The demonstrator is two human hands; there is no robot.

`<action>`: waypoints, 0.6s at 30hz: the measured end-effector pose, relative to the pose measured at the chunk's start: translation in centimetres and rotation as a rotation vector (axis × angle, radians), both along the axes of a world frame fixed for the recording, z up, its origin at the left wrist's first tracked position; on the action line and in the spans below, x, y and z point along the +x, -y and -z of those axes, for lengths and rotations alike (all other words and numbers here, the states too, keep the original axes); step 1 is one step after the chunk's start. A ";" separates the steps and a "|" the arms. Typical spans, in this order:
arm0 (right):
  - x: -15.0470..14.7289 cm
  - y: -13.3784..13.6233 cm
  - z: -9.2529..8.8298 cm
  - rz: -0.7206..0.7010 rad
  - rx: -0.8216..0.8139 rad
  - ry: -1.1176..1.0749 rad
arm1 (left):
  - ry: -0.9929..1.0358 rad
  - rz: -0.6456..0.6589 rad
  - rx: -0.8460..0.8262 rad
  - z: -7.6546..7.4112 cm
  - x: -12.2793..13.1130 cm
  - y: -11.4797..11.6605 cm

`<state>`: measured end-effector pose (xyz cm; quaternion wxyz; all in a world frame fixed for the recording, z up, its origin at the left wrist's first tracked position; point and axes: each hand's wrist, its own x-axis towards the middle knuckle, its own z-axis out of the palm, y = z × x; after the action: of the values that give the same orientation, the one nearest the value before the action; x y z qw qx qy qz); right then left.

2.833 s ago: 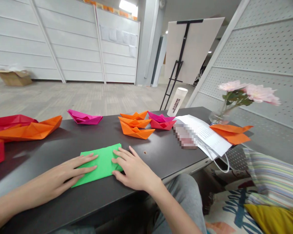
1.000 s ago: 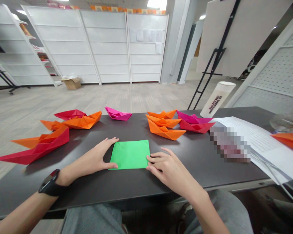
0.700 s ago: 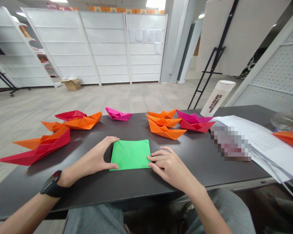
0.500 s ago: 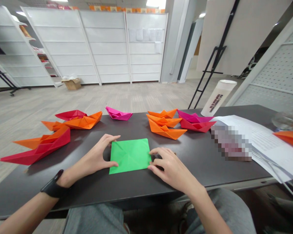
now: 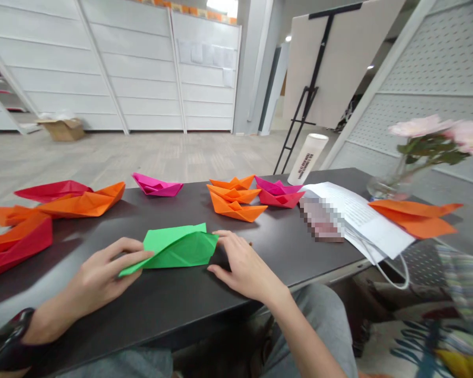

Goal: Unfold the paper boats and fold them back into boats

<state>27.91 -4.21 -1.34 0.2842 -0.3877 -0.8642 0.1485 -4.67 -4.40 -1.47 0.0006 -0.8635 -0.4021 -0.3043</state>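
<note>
folded since last frame: green origami sheet [image 5: 180,249] pinched by l hand [image 5: 96,278], r hand [image 5: 242,263] open just beside.

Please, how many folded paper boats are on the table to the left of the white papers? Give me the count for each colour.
Red paper boats: 3
Orange paper boats: 5
Magenta paper boats: 2
Total: 10

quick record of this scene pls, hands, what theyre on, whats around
left hand: fingers on the left end of the folded green origami paper
right hand: on the dark table, fingertips by the paper's right corner
around: orange paper boats, magenta paper boat, printed sheets, pink flowers in a glass vase
</note>
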 end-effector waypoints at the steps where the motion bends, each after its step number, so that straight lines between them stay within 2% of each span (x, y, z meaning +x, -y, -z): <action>1: 0.1 0.0 0.1 0.019 0.012 -0.037 | -0.028 0.007 0.019 0.4 -0.4 0.3; 4: 0.3 0.0 0.3 0.042 0.040 -0.089 | -0.111 0.077 -0.007 1.1 -1.1 1.0; 8: 0.6 -0.2 0.6 -0.126 0.057 0.003 | -0.261 0.306 -0.078 1.0 -0.1 0.9; 10: 0.7 -0.3 0.7 -0.187 0.040 0.066 | -0.288 0.304 -0.092 0.8 0.7 0.9; 13: 0.7 -0.3 0.7 -0.203 -0.019 0.092 | -0.218 0.225 -0.139 0.9 1.4 1.2; 18: 0.9 0.4 -0.3 -0.237 -0.036 0.109 | -0.243 0.274 -0.178 0.6 1.3 0.6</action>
<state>28.76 -4.59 -0.99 0.2105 -0.2955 -0.9153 0.1751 -3.38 -5.01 -2.11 -0.0685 -0.9371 -0.3033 -0.1586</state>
